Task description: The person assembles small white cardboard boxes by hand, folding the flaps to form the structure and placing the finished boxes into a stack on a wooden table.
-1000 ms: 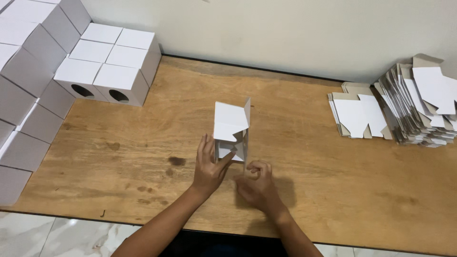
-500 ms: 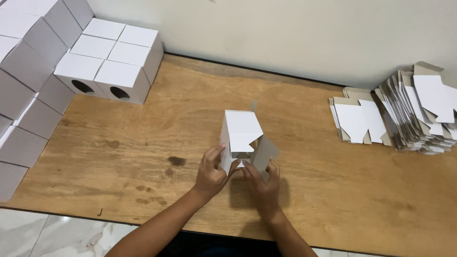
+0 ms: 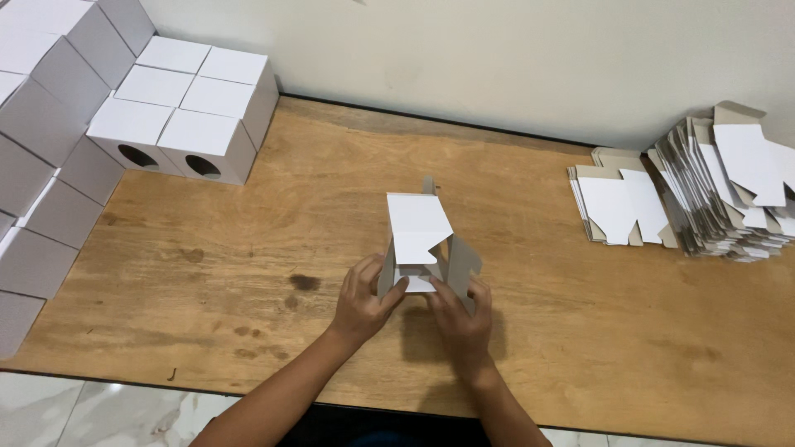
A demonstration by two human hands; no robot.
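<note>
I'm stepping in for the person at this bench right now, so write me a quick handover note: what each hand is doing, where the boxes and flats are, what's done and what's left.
Left hand: grips the left side of the half-folded white carton, thumb at its open end.
Right hand: fingers press at the open end, beside the grey side flap.
The carton stands mid-table, one white flap up, end not closed.
Done: finished white boxes stacked at the left and far-left corner.
Left: close this carton's end; a small stack of flat blanks and a bigger leaning stack wait at the right, unfolded.
</note>
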